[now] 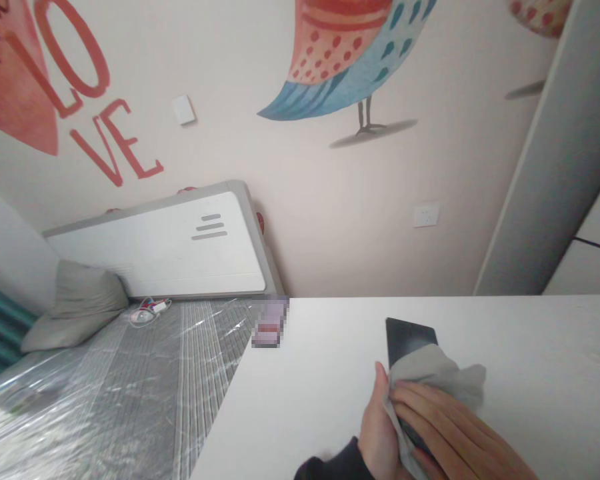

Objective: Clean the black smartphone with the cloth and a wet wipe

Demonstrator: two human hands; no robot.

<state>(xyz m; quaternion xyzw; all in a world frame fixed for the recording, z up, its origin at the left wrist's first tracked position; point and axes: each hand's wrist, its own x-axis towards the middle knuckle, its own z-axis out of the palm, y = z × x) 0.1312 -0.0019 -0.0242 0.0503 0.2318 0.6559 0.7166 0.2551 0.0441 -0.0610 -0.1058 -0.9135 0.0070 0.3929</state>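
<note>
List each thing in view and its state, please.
Dark flat device: held, partly covered
Grey cloth: draped over the device
Left grip: holding device from the left
Right grip: laid over the cloth
Wall socket: nothing plugged in
Cable: loosely coiled
Mattress: covered in clear plastic
Blurred item: state unreadable

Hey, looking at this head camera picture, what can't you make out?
Lower part of the dark slab, head view: hidden by the gray cloth and right grip.
Left grip, head view: partly hidden by the cloth, cut off by the bottom edge.
Pinkish item on the table, head view: details lost to pixelation.
Large bird painting, head view: upper part cut off by the top edge.
</note>
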